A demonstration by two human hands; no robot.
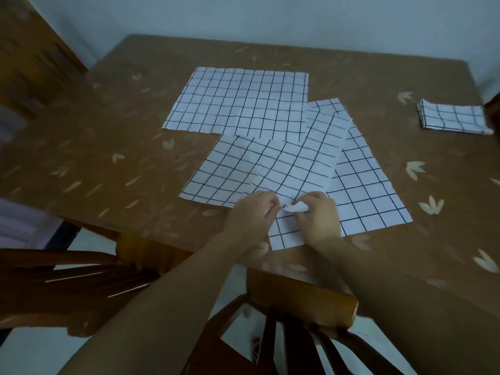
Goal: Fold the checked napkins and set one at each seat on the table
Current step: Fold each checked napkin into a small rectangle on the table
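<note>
Three white napkins with a black check lie overlapping on the brown table [108,147]. The far napkin [238,101] is spread flat. The near-left napkin [267,169] lies on top, rumpled at its near edge. The right napkin [370,190] lies beneath it, reaching the near table edge. My left hand [251,215] and my right hand [316,217] sit side by side at the near edge of the top napkin, both pinching its cloth; a small bunch of fabric shows between the fingers. A folded napkin [451,119] rests at the far right.
A wooden chair back [303,299] stands right below my arms at the near table edge. Another chair [67,272] is at the near left, and a third [35,58] at the far left. A pale wall runs behind the table.
</note>
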